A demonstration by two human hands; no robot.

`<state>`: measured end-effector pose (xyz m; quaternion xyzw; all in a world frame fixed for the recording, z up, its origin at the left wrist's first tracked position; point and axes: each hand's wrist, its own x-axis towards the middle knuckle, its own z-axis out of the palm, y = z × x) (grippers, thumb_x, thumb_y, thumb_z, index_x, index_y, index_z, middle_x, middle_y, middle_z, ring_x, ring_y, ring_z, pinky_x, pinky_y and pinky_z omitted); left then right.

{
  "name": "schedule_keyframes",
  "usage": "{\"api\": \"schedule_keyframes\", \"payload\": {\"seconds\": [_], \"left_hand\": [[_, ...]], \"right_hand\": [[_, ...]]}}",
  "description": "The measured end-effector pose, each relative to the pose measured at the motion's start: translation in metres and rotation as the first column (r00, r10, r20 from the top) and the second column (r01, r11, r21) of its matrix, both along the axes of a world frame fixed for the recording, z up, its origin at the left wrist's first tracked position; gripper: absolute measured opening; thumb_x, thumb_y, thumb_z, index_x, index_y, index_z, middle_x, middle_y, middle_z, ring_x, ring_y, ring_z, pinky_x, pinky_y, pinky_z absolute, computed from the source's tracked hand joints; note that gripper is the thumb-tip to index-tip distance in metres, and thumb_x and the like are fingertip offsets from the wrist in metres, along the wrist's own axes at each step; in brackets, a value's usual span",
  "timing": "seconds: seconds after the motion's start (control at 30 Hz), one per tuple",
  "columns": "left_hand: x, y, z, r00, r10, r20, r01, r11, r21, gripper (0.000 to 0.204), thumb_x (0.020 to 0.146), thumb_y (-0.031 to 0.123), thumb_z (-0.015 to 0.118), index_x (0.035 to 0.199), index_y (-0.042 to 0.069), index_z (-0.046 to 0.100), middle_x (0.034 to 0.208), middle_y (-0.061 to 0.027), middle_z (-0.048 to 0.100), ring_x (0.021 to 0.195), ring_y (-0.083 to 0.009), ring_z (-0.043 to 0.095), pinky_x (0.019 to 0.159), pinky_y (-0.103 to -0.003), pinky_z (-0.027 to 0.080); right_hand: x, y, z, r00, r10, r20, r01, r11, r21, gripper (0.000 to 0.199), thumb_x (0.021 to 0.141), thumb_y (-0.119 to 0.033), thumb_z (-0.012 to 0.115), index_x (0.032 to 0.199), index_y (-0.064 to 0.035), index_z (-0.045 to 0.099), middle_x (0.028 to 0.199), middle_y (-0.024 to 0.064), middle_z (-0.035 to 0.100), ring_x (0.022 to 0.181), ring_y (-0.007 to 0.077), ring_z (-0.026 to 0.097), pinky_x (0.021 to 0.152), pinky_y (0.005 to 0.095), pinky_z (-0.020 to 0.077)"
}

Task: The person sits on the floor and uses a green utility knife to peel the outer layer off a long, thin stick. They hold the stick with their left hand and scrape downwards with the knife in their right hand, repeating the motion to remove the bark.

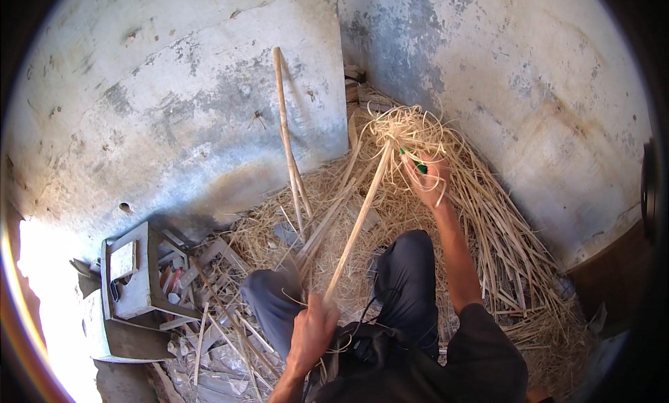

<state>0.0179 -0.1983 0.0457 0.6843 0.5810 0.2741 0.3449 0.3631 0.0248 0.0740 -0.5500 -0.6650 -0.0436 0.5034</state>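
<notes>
Cane stripped over a straw heap.
Left hand [311,328] grips the cane [360,218] low; right hand [426,174] closes on a green tool [420,165], probably a knife, among shavings [408,131]. Crate [132,274] holds scraps.

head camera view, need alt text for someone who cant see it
Seen from above, a seated person's left hand grips the near end of a long cane while the right hand, holding a green-handled tool, works its far end amid curly shavings. Straw covers the floor by concrete walls.
</notes>
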Motion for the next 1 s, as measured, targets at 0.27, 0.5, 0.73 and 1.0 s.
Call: {"api": "schedule_keyframes", "payload": {"seconds": [0.27,0.5,0.73,1.0], "left_hand": [[-0.015,0.03,-0.02,0.98,-0.046,0.196,0.033,0.997,0.069,0.02,0.106,0.012,0.067,0.1,-0.004,0.058,0.073,-0.0267,0.062,0.069,-0.0484,0.066,0.062,-0.054,0.047],[-0.012,0.053,-0.011,0.87,-0.055,0.49,0.144,0.979,-0.146,0.022,0.112,0.015,0.061,0.102,-0.004,0.06,0.069,-0.0063,0.047,0.067,-0.0123,0.044,0.06,-0.039,0.041],[-0.001,0.056,-0.004,0.883,-0.039,0.467,0.105,0.988,-0.116,0.023,0.111,0.016,0.061,0.112,-0.006,0.062,0.07,-0.0086,0.052,0.068,-0.0129,0.047,0.062,-0.039,0.043],[0.006,0.052,0.011,0.932,-0.004,0.362,0.024,0.998,-0.05,0.027,0.109,0.015,0.062,0.12,-0.009,0.063,0.069,-0.018,0.054,0.065,-0.0188,0.048,0.062,-0.043,0.044]], "right_hand": [[-0.043,-0.038,-0.027,0.95,0.255,-0.178,-0.282,0.948,-0.146,0.04,0.108,-0.045,0.068,0.106,-0.0073,0.082,0.079,0.0048,0.076,0.062,0.0125,0.068,0.053,0.0321,0.0502],[-0.111,-0.102,-0.024,0.865,0.501,0.043,-0.5,0.866,-0.018,0.035,0.099,-0.039,0.078,0.102,-0.0045,0.079,0.082,0.0077,0.077,0.066,0.0229,0.075,0.058,0.0361,0.0587],[-0.121,-0.115,-0.029,0.861,0.485,0.154,-0.486,0.873,-0.036,0.029,0.095,-0.036,0.082,0.101,-0.0083,0.078,0.083,0.0049,0.076,0.066,0.0242,0.074,0.057,0.0356,0.0582],[-0.116,-0.114,-0.02,0.865,0.439,0.241,-0.442,0.896,-0.048,0.029,0.095,-0.04,0.082,0.098,-0.0117,0.078,0.078,0.0014,0.073,0.06,0.0214,0.071,0.054,0.0351,0.0552]]}}
